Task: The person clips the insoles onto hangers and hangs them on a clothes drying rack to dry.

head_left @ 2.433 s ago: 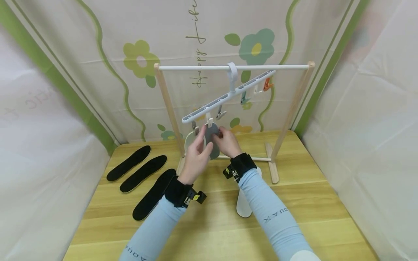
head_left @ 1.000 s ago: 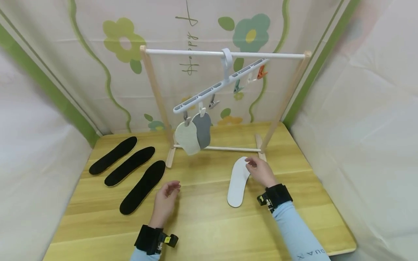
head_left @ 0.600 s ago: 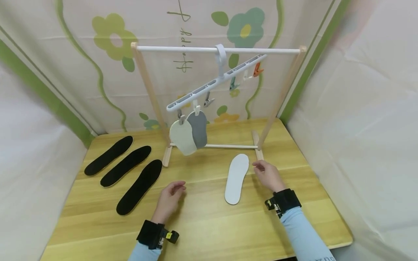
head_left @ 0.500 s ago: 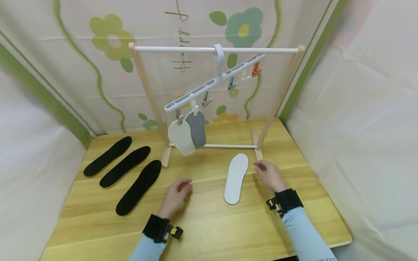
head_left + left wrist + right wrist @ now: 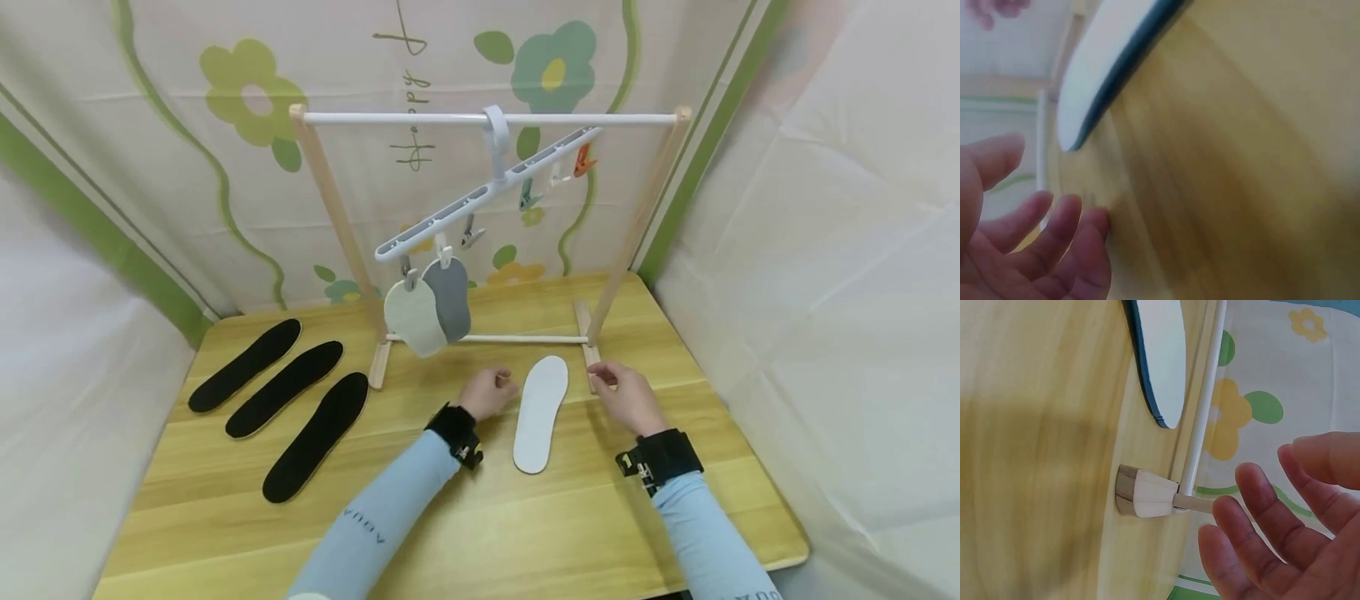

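A white insole (image 5: 542, 415) lies on the wooden table between my two hands; both wrist views show its dark edge. My left hand (image 5: 487, 393) is just left of it, fingers loosely curled and holding nothing. On the other side, by the rack's right foot, my right hand (image 5: 627, 398) hovers with relaxed fingers and an empty grasp. Clipped to the near end of the white clip hanger (image 5: 487, 193) are a pale insole (image 5: 415, 318) and a grey insole (image 5: 447, 300), side by side. The hanger's other clips hold nothing.
Three black insoles (image 5: 315, 437) lie in a slanted row on the table's left side. A wooden rack with a white top rail (image 5: 390, 119) stands at the back and carries the hanger. Its right foot (image 5: 587, 333) is near my right hand. Fabric walls surround the table.
Both hands have come away from the hanging grey insole and down to the table. My left hand then moved right and forward toward the white insole, while the right stayed nearly still.
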A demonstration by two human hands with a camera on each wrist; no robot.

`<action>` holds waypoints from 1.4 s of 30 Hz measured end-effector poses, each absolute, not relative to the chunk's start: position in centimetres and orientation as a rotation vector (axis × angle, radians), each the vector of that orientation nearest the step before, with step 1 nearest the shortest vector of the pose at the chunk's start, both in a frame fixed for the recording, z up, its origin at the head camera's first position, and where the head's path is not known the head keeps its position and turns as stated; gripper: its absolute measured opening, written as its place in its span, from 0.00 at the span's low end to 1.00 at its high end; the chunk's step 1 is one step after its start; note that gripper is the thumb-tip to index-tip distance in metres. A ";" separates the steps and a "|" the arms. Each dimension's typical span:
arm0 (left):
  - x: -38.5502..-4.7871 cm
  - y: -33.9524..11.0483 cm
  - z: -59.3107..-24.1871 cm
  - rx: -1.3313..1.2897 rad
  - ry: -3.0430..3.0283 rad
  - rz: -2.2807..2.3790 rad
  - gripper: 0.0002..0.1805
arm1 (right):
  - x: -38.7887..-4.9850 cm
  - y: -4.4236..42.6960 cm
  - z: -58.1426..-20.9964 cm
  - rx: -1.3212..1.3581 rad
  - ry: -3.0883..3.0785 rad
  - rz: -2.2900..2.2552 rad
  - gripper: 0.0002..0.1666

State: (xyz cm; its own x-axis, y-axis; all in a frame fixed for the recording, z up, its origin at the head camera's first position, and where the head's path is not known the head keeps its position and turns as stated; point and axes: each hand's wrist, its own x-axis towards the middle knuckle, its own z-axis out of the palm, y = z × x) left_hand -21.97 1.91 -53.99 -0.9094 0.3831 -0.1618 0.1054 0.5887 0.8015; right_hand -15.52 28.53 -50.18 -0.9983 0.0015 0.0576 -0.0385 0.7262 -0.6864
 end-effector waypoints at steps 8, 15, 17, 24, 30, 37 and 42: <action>-24.0 7.2 -54.2 0.460 2.781 0.762 0.30 | -16.1 28.4 -48.4 0.019 -2.861 1.127 0.17; -23.9 9.3 -53.8 0.368 2.772 0.703 0.30 | -17.1 28.2 -46.7 0.073 -2.806 1.103 0.15; -23.9 9.4 -54.0 0.378 2.752 0.732 0.31 | -17.4 28.0 -46.1 0.082 -2.800 1.102 0.15; -24.0 8.2 -54.5 0.277 2.491 1.148 0.21 | -18.5 27.3 -43.2 0.135 -2.778 1.192 0.18; -24.3 5.9 -53.3 0.227 2.320 1.541 0.19 | -20.1 26.3 -40.0 0.179 -2.698 1.248 0.20; -23.3 3.3 -50.5 0.222 2.334 1.882 0.18 | -21.9 24.2 -36.3 0.314 -2.603 1.261 0.20; -22.4 1.5 -48.6 0.200 2.363 2.027 0.17 | -23.2 21.9 -34.0 0.394 -2.615 1.312 0.23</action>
